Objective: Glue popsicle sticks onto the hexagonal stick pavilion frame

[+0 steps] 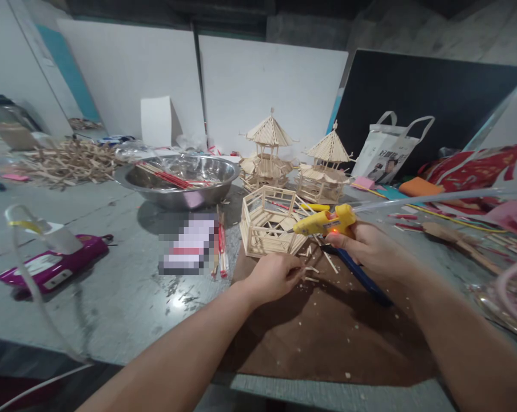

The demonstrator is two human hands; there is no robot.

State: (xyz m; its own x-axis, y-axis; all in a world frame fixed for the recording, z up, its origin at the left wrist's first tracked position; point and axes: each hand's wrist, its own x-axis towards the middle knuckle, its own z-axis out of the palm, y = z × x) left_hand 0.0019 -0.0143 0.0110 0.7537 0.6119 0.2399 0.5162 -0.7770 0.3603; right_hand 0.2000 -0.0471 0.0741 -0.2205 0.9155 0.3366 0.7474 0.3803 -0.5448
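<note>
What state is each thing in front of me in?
Yellow plastic glue gun: held in the right hand, red light lit
Hexagonal pale wooden stick frame: open-topped
Two pale wooden pagoda models: upright, roofed
Round silver metal bowl: upright, holding thin reddish sticks
Purple plastic power strip: white adapter plugged in
White rectangular tote bag: standing
Brown flat mat: strewn with wooden bits

Left forearm [190, 350] was bare and slanted in from the near left, ending in the left hand [273, 277] around the middle, back of it facing up, fingers curled and tips pinched together. Right forearm [434, 294], also bare and kinda blurry, came in from the near right. The right hand [365, 246] sat a bit farther out, fingers wrapped in a grip, thumb pointing left.
</note>
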